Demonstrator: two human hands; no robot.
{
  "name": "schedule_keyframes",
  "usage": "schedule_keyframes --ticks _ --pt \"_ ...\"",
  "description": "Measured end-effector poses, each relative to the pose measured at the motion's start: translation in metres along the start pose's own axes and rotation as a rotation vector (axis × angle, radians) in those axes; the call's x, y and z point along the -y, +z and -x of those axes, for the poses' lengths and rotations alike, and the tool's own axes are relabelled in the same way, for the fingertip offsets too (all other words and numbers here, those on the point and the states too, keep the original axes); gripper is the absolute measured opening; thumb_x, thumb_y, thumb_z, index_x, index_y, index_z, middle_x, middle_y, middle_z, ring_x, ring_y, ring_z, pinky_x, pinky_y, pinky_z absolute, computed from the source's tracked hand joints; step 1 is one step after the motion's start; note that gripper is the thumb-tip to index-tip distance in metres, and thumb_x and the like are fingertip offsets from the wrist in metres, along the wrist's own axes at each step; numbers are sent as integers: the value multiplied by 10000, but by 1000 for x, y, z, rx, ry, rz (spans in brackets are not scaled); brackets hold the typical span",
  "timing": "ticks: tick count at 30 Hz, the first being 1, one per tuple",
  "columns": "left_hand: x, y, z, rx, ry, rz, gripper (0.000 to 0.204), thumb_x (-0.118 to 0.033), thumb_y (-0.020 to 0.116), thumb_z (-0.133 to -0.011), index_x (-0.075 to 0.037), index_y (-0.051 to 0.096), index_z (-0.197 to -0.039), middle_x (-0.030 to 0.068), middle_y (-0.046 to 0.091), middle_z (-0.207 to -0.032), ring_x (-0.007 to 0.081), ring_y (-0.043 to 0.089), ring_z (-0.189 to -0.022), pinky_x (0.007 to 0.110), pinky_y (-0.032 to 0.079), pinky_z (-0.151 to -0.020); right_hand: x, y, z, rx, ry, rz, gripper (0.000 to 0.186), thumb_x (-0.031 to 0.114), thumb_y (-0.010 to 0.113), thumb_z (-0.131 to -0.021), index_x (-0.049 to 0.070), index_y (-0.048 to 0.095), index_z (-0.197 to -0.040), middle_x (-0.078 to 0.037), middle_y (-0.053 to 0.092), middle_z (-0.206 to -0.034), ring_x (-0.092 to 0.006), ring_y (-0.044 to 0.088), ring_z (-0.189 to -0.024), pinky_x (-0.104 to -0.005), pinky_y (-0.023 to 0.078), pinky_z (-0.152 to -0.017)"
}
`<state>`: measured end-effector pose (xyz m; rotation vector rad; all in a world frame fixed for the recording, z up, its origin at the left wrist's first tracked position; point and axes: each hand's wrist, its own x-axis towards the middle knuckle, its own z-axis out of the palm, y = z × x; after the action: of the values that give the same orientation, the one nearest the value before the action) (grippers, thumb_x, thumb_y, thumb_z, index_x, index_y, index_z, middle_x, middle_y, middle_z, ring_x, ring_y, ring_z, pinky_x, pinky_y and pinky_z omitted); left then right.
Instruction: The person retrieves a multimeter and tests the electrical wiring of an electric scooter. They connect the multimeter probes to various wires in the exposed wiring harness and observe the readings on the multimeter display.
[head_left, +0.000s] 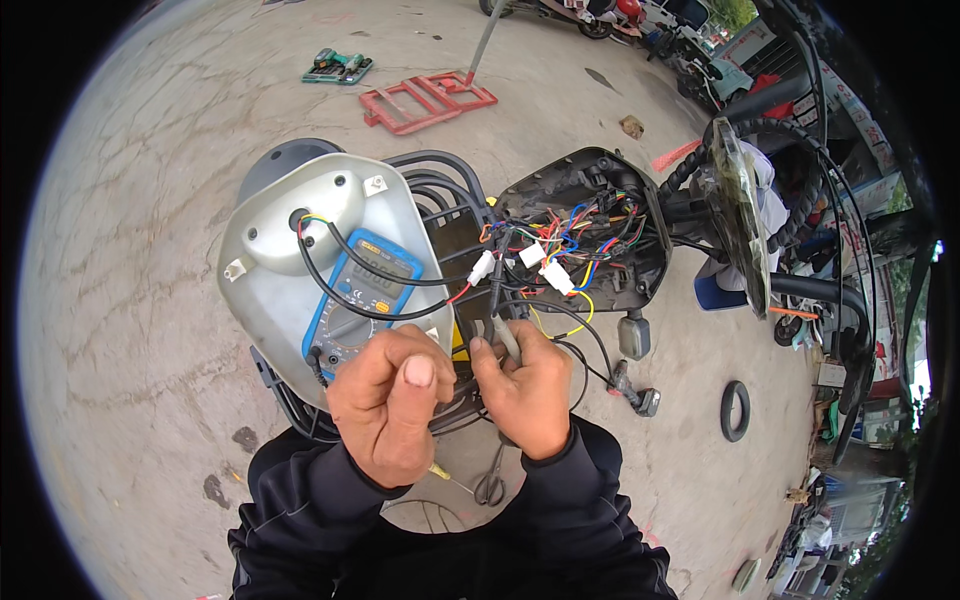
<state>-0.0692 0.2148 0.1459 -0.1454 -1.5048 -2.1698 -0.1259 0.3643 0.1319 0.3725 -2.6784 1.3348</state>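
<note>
My left hand [395,400] is curled closed, thumb on top, in front of the multimeter's lower end; whatever its fingers hold, if anything, is hidden. Just beside it, my right hand [530,385] pinches a short grey tube-like piece [507,338] below a black-wrapped cable [497,280]. A blue multimeter [378,292] lies tilted inside a pale plastic shell [262,300], with black cables crossing over it. To the right, a tangle of coloured wires [575,238] with white connectors [556,278] sits in a black plastic housing [640,285].
Scissors [490,487] and a yellow-handled tool [440,470] lie below my hands. Farther off are a red metal frame [400,118], a green tool case [337,67] and a small tyre [735,411]. Handlebar cables and a clear screen [740,215] rise at right.
</note>
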Motion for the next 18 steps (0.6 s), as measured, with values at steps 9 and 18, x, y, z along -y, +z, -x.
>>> schedule_keyframes --ticks 9,18 --pt "35 25 -17 175 -276 -40 380 -134 554 -1069 48 544 -1403 100 662 -1114 89 579 -758 246 514 -672 22 -69 0 141 250 -416 179 132 696 -941 -29 647 -881 34 547 -659 -39 424 -627 -251 350 -539" --pt "49 51 -35 51 -533 492 311 -159 519 -1090 37 600 -1317 75 642 -1090 105 558 -729 276 491 -651 21 -98 6 270 277 -377 110 90 689 -938 -17 660 -935 56 569 -727 -24 441 -646 -230 346 -565"
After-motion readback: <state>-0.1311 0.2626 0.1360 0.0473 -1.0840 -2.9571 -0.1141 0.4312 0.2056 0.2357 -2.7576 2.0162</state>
